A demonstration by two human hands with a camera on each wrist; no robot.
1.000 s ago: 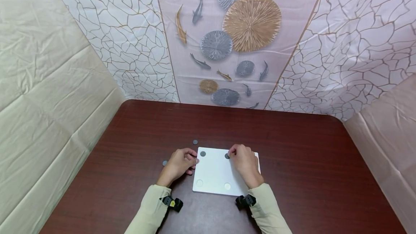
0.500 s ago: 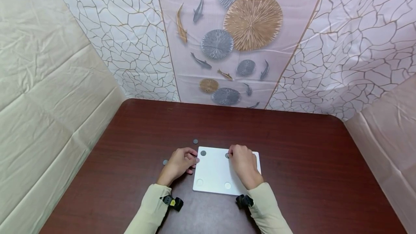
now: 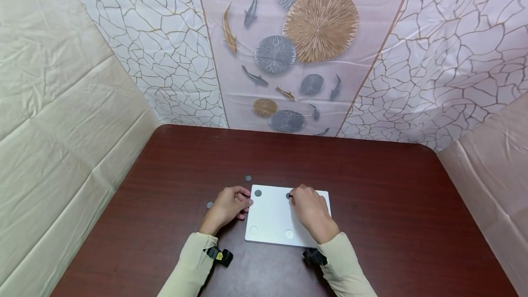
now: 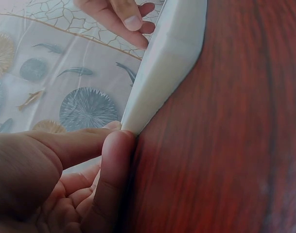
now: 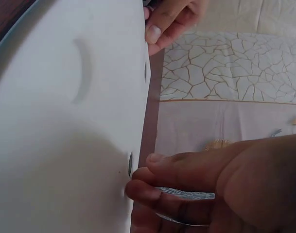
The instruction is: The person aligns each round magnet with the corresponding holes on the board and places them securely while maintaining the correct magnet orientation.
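Lying leftmost: a grey disc [image 3: 210, 205] flat on the brown wooden table [image 3: 371, 205], just beside the left hand [image 3: 227, 205], perhaps set there to be within easy reach.
Left hand: thumb and a finger pinch the left edge of the white board [image 3: 270, 214], the other fingers curled in; this hold probably keeps the board from sliding.
Second loose disc: another grey disc [image 3: 248, 178] on the table, near the board's far left corner but apart from it.
Board's left side: a dark disc [image 3: 258, 193] sits at the far corner; the near round recess [image 3: 253, 230] holds none.
Board's middle: flat on the table, likely so placed to let both hands work at it.
Further right: a dark round piece [image 3: 288, 195] by the far edge, partly covered; a second recess [image 3: 289, 233] nearer, without a disc.
Right hand [image 3: 310, 207]: fingers bent, tips close together at that piece, apparently for fine contact; whether they pinch or merely press it cannot be told.
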